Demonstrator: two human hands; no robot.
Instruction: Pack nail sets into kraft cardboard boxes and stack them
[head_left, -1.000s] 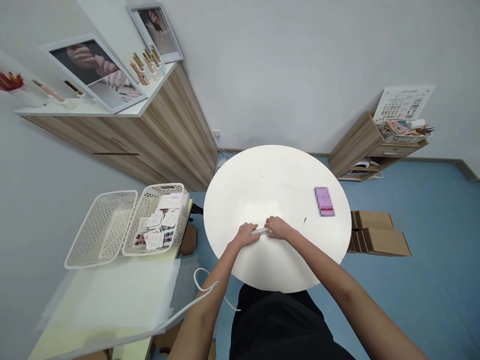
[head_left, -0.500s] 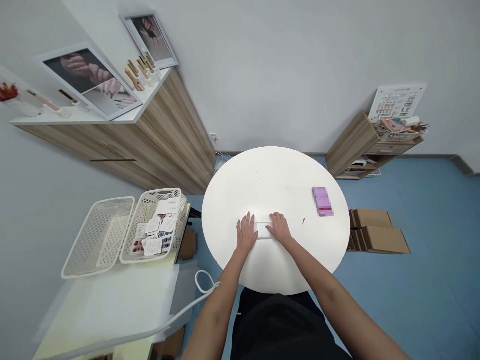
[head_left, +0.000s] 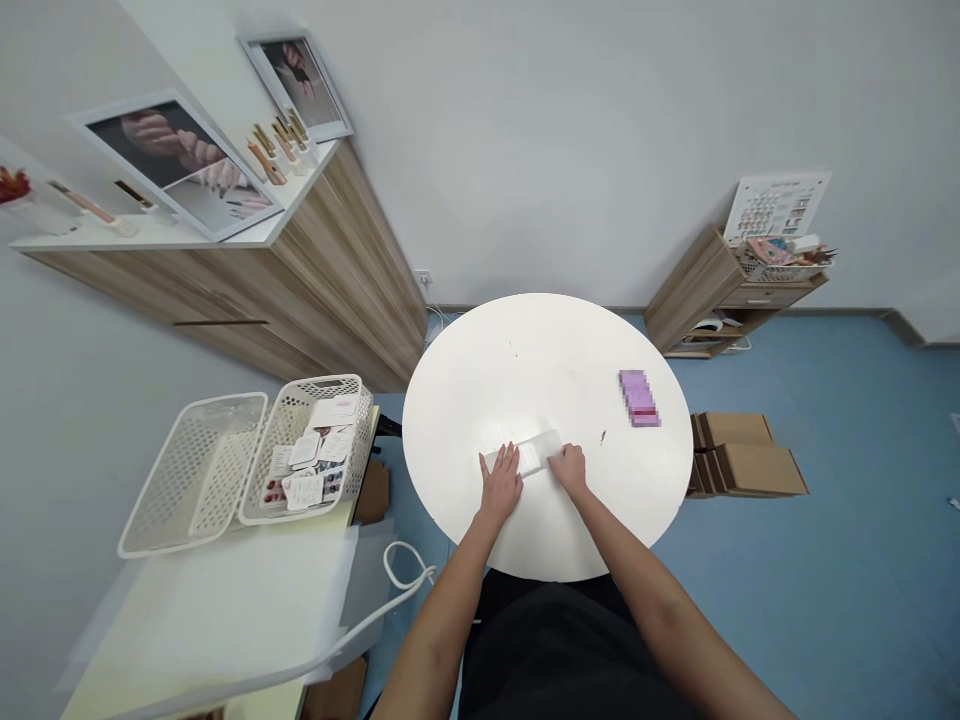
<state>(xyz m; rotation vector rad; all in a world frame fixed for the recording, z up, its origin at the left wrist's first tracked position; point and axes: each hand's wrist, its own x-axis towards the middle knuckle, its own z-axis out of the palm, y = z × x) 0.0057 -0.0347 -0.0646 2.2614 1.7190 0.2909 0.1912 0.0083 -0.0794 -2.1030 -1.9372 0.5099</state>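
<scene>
On the white round table (head_left: 465, 360) lies a flat, whitish strip (head_left: 534, 455) that looks partly see-through; its exact kind is too small to tell. Across its left end my left hand (head_left: 501, 484) rests flat, fingers stretched out and pressing it against the tabletop. My right hand (head_left: 570, 468) is closed at the strip's right end, gripping the edge there. The strip slants slightly, its right end farther from my body. My right fingertips are partly hidden behind the hand.
A pixelated purple packet (head_left: 639, 398) lies on the right of the table, with a small dark mark (head_left: 603, 437) near it. White perforated baskets (head_left: 255, 470) stand on the left side table, one holding cards. Cardboard boxes (head_left: 750, 455) are stacked at the right.
The strip has turned from straight to slanted and more of it shows. My right hand has gone from spread fingers to a closed grip and moved right; my left hand shifted slightly toward me.
</scene>
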